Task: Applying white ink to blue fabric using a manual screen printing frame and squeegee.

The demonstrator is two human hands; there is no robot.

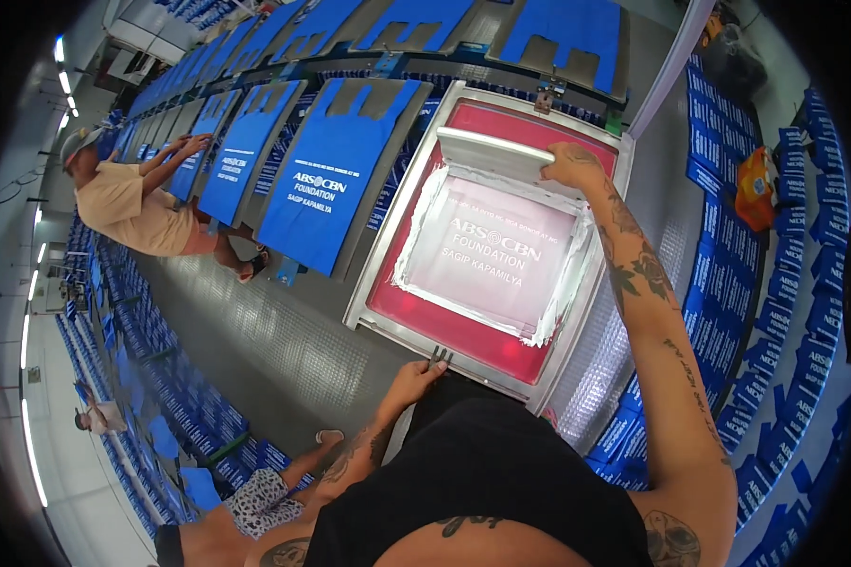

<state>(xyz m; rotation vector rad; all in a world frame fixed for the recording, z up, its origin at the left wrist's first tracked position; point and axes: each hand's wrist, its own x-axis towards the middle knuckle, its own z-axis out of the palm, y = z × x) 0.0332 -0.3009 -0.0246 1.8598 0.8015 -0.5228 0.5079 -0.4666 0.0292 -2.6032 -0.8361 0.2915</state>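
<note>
A metal-framed printing screen [388, 250] with a pink mesh and white ink lies flat on the long print table. My right hand [567, 168] grips the far end of a white squeegee [492, 153] that rests across the top of the screen. My left hand [414, 380] pinches a small dark clip [439, 357] on the near edge of the frame. White lettering shows through the middle of the mesh.
Blue bags [326, 170] with white print lie on pallets in a row to the left. A person in a tan shirt [128, 208] bends over one bag. Stacks of printed blue bags [775, 312] hang on the right. Another person [99, 416] stands far off at lower left.
</note>
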